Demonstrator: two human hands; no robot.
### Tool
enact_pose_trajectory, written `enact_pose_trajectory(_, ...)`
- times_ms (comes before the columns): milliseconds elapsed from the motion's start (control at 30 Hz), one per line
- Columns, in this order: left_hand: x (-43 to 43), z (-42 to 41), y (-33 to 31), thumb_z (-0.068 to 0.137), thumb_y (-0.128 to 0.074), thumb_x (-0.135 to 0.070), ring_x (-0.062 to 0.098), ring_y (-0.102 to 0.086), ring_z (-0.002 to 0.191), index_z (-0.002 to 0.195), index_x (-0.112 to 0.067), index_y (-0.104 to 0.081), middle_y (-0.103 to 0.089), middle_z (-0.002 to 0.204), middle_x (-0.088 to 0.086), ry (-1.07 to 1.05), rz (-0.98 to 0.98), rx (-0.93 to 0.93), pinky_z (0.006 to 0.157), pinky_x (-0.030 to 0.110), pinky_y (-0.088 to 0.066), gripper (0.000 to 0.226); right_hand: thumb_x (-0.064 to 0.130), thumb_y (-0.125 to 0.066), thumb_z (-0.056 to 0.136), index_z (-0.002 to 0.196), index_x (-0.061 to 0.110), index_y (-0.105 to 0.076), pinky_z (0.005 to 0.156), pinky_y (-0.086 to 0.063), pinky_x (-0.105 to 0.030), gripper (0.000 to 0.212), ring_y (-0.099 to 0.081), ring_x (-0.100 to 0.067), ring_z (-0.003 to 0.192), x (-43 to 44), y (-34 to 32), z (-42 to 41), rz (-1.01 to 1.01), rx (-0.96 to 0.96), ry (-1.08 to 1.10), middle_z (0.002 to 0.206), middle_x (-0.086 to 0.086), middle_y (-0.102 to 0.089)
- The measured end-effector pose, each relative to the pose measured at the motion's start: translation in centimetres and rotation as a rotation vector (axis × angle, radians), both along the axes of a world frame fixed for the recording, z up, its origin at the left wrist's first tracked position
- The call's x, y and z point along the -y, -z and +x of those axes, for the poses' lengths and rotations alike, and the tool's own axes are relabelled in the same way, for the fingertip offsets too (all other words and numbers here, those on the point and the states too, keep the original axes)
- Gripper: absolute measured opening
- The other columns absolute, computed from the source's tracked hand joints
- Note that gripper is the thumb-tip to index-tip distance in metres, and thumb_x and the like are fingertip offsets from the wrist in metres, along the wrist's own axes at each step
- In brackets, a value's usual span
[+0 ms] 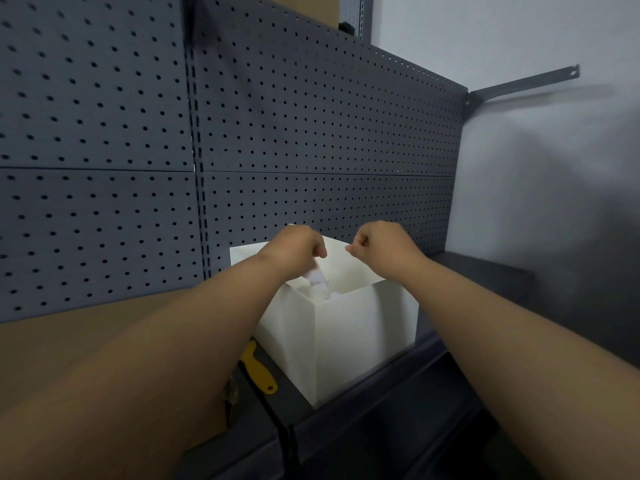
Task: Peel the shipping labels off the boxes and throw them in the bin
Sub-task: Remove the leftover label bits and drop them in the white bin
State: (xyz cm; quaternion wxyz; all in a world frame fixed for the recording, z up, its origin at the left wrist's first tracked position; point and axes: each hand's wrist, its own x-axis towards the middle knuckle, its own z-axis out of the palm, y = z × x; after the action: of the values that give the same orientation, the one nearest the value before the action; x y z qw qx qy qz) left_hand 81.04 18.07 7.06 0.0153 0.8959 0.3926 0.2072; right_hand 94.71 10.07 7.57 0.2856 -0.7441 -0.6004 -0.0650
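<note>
Dark grey perforated metal pegboard panels fill the back of the view, with a pale grey wall to the right and an angled dark metal bracket tying the panel's top corner to that wall. Below runs a dark grey metal shelf, its front edge crossing the lower part of the frame. A large brown cardboard box sits on the left side of the shelf, mostly hidden behind the left forearm; a second piece of brown cardboard peeks over the top of the pegboard.

Right of the cardboard box stands a square, open-topped white plastic bin, close against the pegboard. Crumpled white paper lies inside it. Between box and bin, a yellow-handled tool lies on the shelf, partly covered by the arm.

Both bare arms reach forward over the bin. The left hand hangs above the bin's opening with fingers curled downward, and a blurred scrap of crumpled white label sits just beneath the fingertips; whether the fingers are pinching it or it is loose cannot be told. The right hand is closed into a loose fist over the bin's far rim, thumb against forefinger, with nothing clearly visible in it.
</note>
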Motion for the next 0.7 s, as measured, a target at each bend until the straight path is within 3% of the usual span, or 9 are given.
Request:
enact_pose_trajectory(133,0.08,0.06,0.11,0.087,-0.062,-0.003,0.026,-0.058,0.108,0.111,-0.011,-0.068,-0.056,0.126,0.009,-0.046,0.031,0.005,0.088,0.027,-0.045,0.027,0.026,-0.055,0.094,0.076,0.01,-0.054,0.067,-0.039,-0.026,0.023,-0.052,-0.019,0.075,0.4,-0.08,-0.13,0.009,-0.002,-0.004,0.081,-0.005,-0.06)
enact_pose_trajectory(300,0.31,-0.04,0.19,0.09,-0.059,-0.004,0.023,-0.062,0.103,0.112,-0.008,-0.067,-0.066,0.114,0.008,-0.001,-0.02,0.065,0.084,0.025,-0.046,0.024,0.027,-0.055,0.094,0.077,0.011,-0.054,0.067,-0.039,-0.025,0.023,-0.051,-0.018,0.075,0.77,-0.12,-0.24,0.011,-0.008,-0.013,0.08,-0.004,-0.059)
enact_pose_trajectory(533,0.38,-0.33,0.58,0.088,-0.05,0.009,0.018,-0.059,0.108,0.113,-0.015,-0.067,-0.063,0.12,0.004,0.04,0.008,0.06,0.088,0.025,-0.046,0.039,0.028,-0.055,0.094,0.078,0.011,-0.054,0.067,-0.038,-0.025,0.023,-0.05,-0.018,0.075,1.0,0.01,-0.33,0.014,0.008,-0.006,0.08,-0.003,-0.058)
enact_pose_trajectory(633,0.47,-0.37,0.33,0.091,-0.057,-0.003,0.02,-0.058,0.108,0.116,-0.013,-0.065,-0.062,0.119,0.005,0.049,0.014,0.062,0.088,0.025,-0.044,0.027,0.027,-0.055,0.094,0.076,0.01,-0.053,0.067,-0.037,-0.025,0.024,-0.049,-0.018,0.074,0.97,-0.01,-0.25,0.025,0.016,-0.011,0.08,-0.003,-0.057)
enact_pose_trajectory(700,0.67,-0.6,0.05,0.093,-0.058,-0.016,0.021,-0.058,0.094,0.106,-0.01,-0.066,-0.065,0.108,0.008,0.033,0.014,0.064,0.081,0.028,-0.046,0.016,0.026,-0.055,0.094,0.076,0.01,-0.053,0.067,-0.037,-0.026,0.024,-0.05,-0.018,0.075,0.95,-0.03,-0.3,0.024,0.009,-0.011,0.08,-0.004,-0.058)
